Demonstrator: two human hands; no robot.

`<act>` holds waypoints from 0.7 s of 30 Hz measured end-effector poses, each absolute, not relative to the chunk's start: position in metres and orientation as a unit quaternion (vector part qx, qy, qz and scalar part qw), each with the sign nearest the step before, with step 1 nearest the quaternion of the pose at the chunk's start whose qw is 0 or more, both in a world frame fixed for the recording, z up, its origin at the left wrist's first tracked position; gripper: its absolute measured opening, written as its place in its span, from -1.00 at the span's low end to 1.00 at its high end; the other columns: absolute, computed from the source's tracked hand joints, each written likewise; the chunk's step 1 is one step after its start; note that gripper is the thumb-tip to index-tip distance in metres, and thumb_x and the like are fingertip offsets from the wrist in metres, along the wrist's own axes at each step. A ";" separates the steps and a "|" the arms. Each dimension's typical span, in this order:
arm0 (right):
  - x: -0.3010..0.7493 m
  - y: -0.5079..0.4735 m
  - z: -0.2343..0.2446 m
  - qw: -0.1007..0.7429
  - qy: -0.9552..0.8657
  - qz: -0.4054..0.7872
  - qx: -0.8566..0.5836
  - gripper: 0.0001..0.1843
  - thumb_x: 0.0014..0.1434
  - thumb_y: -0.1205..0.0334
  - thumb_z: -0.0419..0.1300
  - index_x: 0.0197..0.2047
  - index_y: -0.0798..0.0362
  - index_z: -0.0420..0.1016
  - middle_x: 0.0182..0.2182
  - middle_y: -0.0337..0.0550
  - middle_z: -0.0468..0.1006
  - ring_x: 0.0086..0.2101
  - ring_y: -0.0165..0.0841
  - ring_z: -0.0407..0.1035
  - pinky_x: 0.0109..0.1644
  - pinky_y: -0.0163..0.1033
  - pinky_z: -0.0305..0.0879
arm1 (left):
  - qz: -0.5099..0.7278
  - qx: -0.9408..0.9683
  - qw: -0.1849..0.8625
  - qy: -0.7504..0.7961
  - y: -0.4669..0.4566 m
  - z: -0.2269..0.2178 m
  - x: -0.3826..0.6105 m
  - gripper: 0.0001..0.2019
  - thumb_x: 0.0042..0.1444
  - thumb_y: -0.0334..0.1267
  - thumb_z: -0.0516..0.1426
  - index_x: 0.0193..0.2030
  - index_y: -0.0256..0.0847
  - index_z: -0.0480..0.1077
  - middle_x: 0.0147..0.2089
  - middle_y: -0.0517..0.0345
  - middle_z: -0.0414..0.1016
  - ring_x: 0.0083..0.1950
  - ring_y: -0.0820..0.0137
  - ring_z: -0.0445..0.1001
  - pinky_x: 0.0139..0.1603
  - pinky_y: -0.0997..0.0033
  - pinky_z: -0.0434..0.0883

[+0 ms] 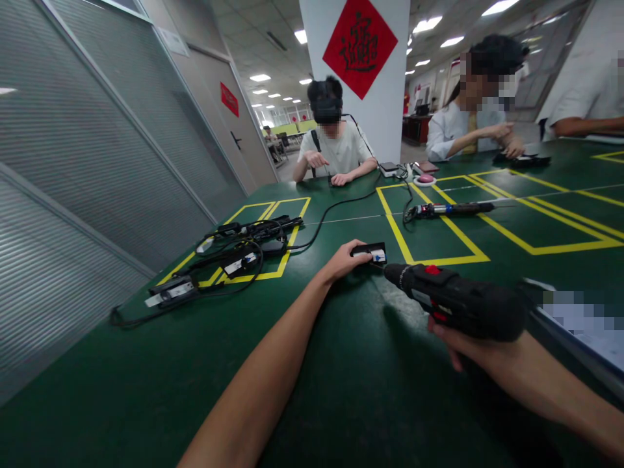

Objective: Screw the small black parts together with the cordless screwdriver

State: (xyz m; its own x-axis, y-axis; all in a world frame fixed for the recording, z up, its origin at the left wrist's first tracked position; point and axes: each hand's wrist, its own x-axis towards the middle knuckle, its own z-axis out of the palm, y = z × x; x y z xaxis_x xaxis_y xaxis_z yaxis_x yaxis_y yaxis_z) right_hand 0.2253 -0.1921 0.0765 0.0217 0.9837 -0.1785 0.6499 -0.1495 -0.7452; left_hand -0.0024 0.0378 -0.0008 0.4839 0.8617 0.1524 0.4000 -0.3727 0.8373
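Observation:
My left hand is closed on the left end of a small black box with a white label and a blue spot, resting on the green table. My right hand grips a black cordless drill with red accents by its handle. The drill points left, and its bit meets or nearly meets the box's near side; whether they touch I cannot tell.
Black power adapters with tangled cables lie at left within yellow tape. A pen-shaped electric tool lies beyond the drill. A tray-like object sits at right. Across the table a person works with both hands; another person handles black parts.

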 end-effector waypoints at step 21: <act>0.226 -0.192 0.076 0.263 -0.603 0.386 -0.647 -0.65 0.18 -0.06 0.12 -0.49 -0.02 0.45 -0.59 -0.24 0.50 -0.59 -0.37 0.34 -0.59 -0.27 0.20 | 0.289 0.768 0.388 0.420 0.033 0.004 -0.002 -0.49 -0.02 0.04 0.20 0.00 -0.27 0.37 -0.11 0.08 0.50 -0.14 0.34 0.45 -0.13 0.38 0.39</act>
